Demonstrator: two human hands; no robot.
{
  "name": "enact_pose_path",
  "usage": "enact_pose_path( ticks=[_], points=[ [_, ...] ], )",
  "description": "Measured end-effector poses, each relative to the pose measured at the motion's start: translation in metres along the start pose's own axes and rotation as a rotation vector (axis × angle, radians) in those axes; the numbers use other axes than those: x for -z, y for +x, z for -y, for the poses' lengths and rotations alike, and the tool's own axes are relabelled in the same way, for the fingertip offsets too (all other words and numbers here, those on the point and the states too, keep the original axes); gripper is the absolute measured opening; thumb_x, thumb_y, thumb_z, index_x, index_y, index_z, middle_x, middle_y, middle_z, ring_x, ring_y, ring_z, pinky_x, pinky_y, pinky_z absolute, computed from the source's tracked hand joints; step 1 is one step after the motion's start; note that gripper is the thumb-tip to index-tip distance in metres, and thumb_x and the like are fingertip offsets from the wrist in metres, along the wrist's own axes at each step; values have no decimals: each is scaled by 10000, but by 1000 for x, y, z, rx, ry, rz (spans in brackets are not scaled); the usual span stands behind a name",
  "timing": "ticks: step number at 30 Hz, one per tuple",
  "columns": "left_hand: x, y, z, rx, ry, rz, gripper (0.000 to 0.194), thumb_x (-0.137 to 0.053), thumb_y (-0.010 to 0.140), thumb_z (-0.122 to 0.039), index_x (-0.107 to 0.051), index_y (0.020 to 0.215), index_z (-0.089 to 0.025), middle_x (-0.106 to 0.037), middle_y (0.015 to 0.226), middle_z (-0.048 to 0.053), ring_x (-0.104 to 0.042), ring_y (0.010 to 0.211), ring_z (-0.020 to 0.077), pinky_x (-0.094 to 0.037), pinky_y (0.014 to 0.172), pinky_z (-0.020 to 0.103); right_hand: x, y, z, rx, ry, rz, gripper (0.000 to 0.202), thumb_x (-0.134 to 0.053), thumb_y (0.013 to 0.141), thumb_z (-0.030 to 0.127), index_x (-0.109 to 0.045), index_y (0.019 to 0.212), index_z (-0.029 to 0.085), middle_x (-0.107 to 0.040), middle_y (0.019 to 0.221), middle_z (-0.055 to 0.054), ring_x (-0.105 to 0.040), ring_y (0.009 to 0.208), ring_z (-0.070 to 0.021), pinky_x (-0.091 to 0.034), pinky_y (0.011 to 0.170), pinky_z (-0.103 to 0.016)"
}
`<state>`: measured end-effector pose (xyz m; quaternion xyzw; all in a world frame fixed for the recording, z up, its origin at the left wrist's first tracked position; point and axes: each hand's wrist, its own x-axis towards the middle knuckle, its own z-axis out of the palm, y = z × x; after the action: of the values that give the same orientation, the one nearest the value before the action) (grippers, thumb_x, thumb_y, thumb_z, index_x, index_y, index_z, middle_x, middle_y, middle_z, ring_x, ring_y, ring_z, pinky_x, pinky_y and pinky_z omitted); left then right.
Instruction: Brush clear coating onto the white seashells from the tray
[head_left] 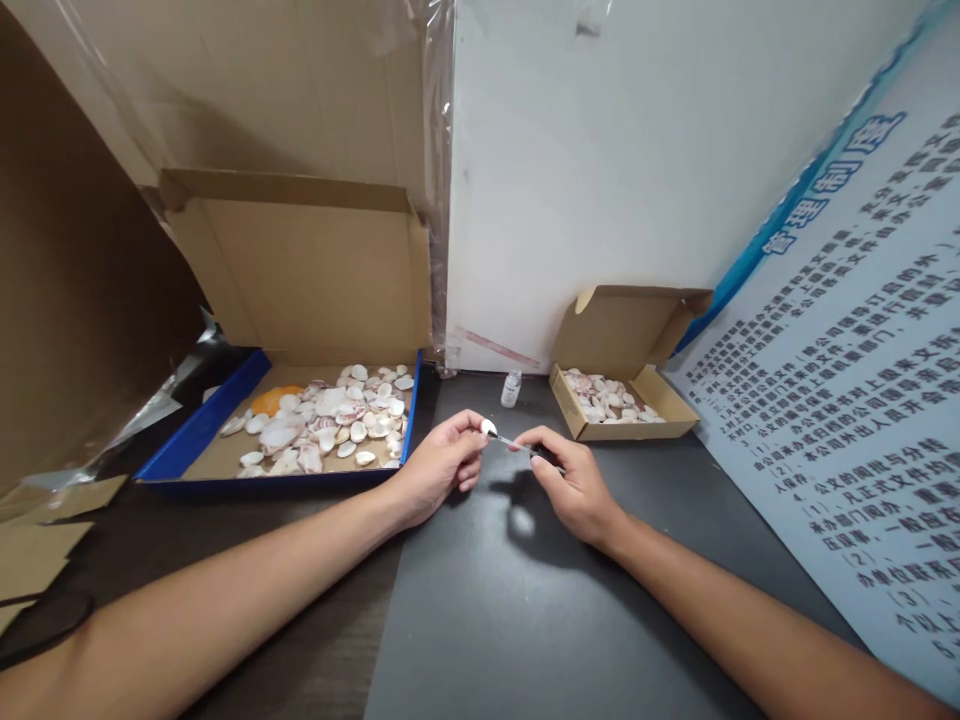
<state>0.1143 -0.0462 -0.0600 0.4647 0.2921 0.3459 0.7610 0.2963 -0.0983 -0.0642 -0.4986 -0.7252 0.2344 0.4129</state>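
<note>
My left hand [444,462] pinches a small white seashell [488,427] between thumb and fingertips. In my right hand [576,487] is a thin brush [510,443] with a silvery middle and a dark tip, held much like a pen. Its tip meets the shell or lies right against it; the exact contact is too small to tell. Behind the hands stands a small clear bottle [511,389] with a white label. Part of the brush's dark handle is hidden by my right fingers.
At the left, an opened cardboard box with a blue rim [196,432] holds many shells and something orange [276,400]. A smaller opened carton [637,431] with shells stands back right. A dark mat [480,620] covers the table. A white panel and a printed poster [840,400] border the space.
</note>
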Motion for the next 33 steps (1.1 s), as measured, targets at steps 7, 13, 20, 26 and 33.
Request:
enact_pose_path(
  ticks=[7, 13, 20, 26, 33],
  points=[
    [1, 0, 0, 8, 3, 4, 197, -650, 788, -280, -475, 826, -198, -331, 513, -108, -286, 400, 37, -243, 387, 155, -1, 1, -1, -148, -82, -61, 201, -446, 851, 254, -632, 863, 179, -478, 575, 31, -403, 511, -133, -297, 504, -245],
    [1, 0, 1, -7, 10, 14, 192, -648, 787, -272, -476, 832, -198, -328, 512, -111, -279, 399, 37, -242, 387, 155, -1, 0, 1, -24, -15, -51, 233, -406, 871, 252, -624, 895, 173, -529, 650, 11, -448, 571, -140, -342, 561, -250],
    [2, 0, 1, -13, 16, 22, 191, -648, 796, -278, -480, 836, -198, -325, 513, -110, -281, 402, 39, -243, 388, 157, -1, 0, 1, -69, -3, -65, 214, -434, 867, 263, -628, 886, 175, -505, 629, 22, -415, 541, -130, -314, 527, -242],
    [2, 0, 1, 3, 15, 23, 222, -676, 782, -298, -480, 819, -199, -322, 512, -112, -284, 399, 39, -244, 391, 159, 0, 0, 1, -95, -23, -62, 192, -432, 857, 234, -615, 867, 177, -460, 589, 37, -409, 538, -130, -296, 533, -245],
    [0, 0, 1, -14, 105, 26, 279, -724, 757, -379, -549, 832, -174, -360, 530, -100, -291, 413, 33, -272, 413, 170, -5, 2, 4, -151, 109, -84, 84, -417, 868, 226, -464, 801, 205, -405, 642, 48, -387, 583, -123, -311, 562, -234]
  ],
)
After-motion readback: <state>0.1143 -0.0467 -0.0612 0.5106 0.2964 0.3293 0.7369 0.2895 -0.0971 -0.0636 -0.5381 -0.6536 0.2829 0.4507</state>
